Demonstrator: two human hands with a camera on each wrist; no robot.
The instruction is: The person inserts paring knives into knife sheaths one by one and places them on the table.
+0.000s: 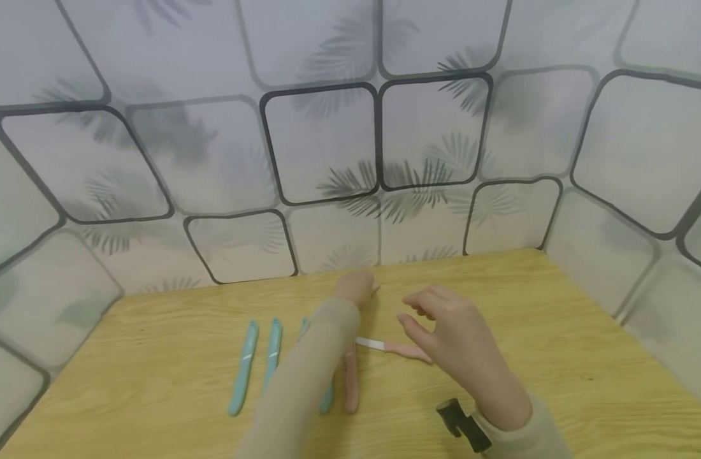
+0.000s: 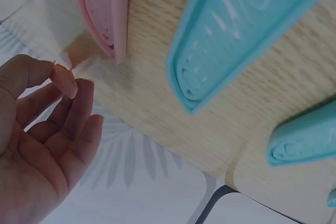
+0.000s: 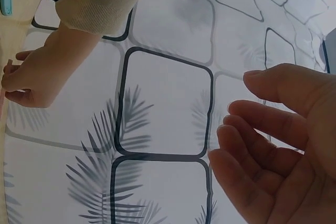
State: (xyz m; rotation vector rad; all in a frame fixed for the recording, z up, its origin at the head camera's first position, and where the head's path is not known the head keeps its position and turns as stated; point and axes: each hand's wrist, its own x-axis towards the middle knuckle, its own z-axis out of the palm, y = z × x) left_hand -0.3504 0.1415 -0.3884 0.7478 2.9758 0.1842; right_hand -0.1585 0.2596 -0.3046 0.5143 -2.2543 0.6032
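Note:
In the head view, my left hand [image 1: 356, 287] reaches to the back of the table, past a pink knife [image 1: 351, 382]. Its fingers are loosely bent, with nothing clearly held; the left wrist view shows the hand [image 2: 47, 135] beside the tip of a pink sheath [image 2: 107, 11]. My right hand [image 1: 456, 331] hovers with relaxed fingers and thumb apart, holding nothing. Beside it lies a pink-handled knife [image 1: 408, 350], its white blade bare and pointing left. Several teal knives [image 1: 244, 370] lie in a row to the left; my left forearm partly covers some.
A wooden-patterned table [image 1: 557, 357] lies under everything. Patterned walls [image 1: 327, 146] with dark rounded squares and leaf shapes enclose its back and sides. My right wrist carries a dark strap [image 1: 462, 426].

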